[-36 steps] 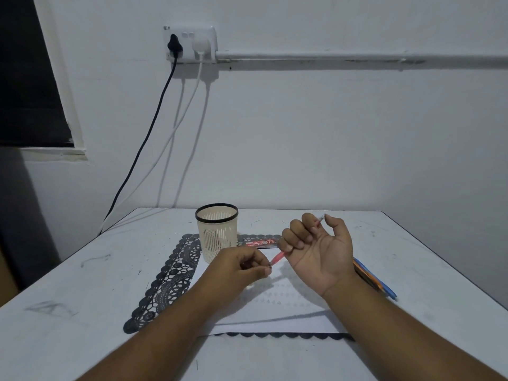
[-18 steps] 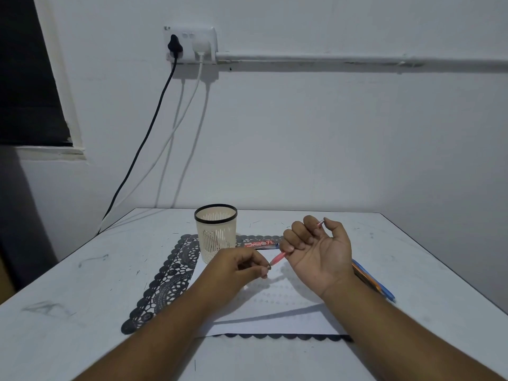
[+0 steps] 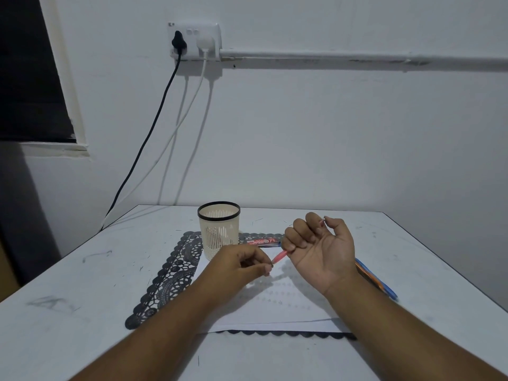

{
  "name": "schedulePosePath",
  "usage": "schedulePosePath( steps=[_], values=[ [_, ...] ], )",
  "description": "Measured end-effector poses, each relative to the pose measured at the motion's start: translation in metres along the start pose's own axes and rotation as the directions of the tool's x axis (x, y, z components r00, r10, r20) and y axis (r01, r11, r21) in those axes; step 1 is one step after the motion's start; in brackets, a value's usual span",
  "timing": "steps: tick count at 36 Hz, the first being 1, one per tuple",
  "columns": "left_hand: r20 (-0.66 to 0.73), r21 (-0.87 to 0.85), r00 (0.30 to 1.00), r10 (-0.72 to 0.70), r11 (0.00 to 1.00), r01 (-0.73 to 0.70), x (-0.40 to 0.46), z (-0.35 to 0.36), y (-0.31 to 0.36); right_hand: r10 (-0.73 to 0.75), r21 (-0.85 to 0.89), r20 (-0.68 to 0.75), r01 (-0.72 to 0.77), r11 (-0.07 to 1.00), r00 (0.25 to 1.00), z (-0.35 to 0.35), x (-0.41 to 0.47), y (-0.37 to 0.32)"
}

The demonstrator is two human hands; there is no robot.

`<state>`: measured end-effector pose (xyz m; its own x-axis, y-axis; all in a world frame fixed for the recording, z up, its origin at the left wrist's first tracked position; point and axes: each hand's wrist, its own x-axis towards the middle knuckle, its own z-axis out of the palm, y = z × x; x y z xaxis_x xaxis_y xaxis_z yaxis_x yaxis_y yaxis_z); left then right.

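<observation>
My right hand [image 3: 321,250] is turned palm up above the paper, its fingers curled round a thin red mechanical pencil [image 3: 279,256]. The pencil's tip sticks out toward my left hand, and its other end shows by the thumb. My left hand [image 3: 242,266] hovers just left of the tip with thumb and forefinger pinched together at it; whatever they hold is too small to see. A cream slotted pen cup [image 3: 219,232] with a black rim stands upright behind my left hand. A red pencil-lead box [image 3: 262,241] lies flat beside the cup.
A white sheet of paper [image 3: 280,306] lies on a black lace mat [image 3: 170,276] on the white table [image 3: 68,312]. Blue and orange pens [image 3: 376,279] lie to the right of my right wrist. A black cable [image 3: 145,144] and a white one hang from a wall socket [image 3: 195,41].
Both hands stay almost where they were. My left fingertips have closed in slightly on the pencil tip.
</observation>
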<state>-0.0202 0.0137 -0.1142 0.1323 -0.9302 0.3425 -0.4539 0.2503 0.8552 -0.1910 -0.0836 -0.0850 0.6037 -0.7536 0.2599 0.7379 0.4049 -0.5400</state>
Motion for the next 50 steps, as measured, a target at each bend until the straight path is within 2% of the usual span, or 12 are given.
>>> schedulePosePath(
  steps=[17,22,24,26,28,31,34,38,41,43,46,50],
  values=[
    [-0.036,0.047,0.998,0.045,0.998,-0.043,0.002,-0.001,-0.005,0.044,0.031,-0.043,-0.043,0.999,0.998,0.002,0.001,-0.001],
    [-0.112,-0.003,0.992,0.06,0.998,-0.061,0.003,-0.004,-0.003,0.095,-0.087,-0.098,-0.104,0.991,0.991,0.002,0.003,0.002],
    [-0.127,0.005,0.989,0.075,0.997,-0.075,0.003,-0.006,-0.001,0.12,-0.254,-0.102,-0.143,0.957,0.987,-0.001,0.002,0.005],
    [-0.135,0.017,0.988,0.075,0.997,-0.073,0.002,-0.009,-0.001,0.133,-0.475,-0.108,-0.168,0.864,0.985,-0.002,0.0,0.011],
    [-0.142,0.056,0.988,0.059,0.997,-0.052,0.002,-0.014,-0.003,0.166,-0.53,-0.105,-0.196,0.825,0.981,-0.004,0.0,0.015],
    [-0.087,0.155,0.996,-0.01,0.988,0.024,0.002,-0.025,-0.008,0.178,-0.455,-0.101,-0.204,0.867,0.979,-0.005,0.002,0.014],
    [-0.048,0.361,0.997,-0.059,0.93,0.072,-0.003,-0.037,-0.016,0.141,-0.441,-0.112,-0.177,0.88,0.984,-0.008,0.001,0.012],
    [0.047,0.625,0.999,-0.001,0.78,-0.028,-0.022,-0.05,-0.025,0.143,-0.665,-0.129,-0.193,0.722,0.981,-0.008,-0.008,0.021],
    [0.05,0.699,0.998,0.035,0.713,-0.06,-0.028,-0.054,-0.035,0.256,-0.741,-0.068,-0.221,0.635,0.964,-0.004,-0.02,0.034],
    [0.055,0.728,0.998,0.022,0.683,-0.055,-0.028,-0.054,-0.041,0.33,-0.817,-0.017,-0.204,0.539,0.944,-0.002,-0.029,0.042],
    [0.109,0.769,0.994,-0.017,0.635,-0.074,-0.025,-0.052,-0.043,0.352,-0.907,0.009,-0.141,0.396,0.936,-0.002,-0.034,0.048],
    [0.136,0.797,0.991,-0.013,0.596,-0.101,-0.025,-0.049,-0.042,0.305,-0.914,0.002,-0.122,0.387,0.952,0.001,-0.029,0.054]
  ],
)
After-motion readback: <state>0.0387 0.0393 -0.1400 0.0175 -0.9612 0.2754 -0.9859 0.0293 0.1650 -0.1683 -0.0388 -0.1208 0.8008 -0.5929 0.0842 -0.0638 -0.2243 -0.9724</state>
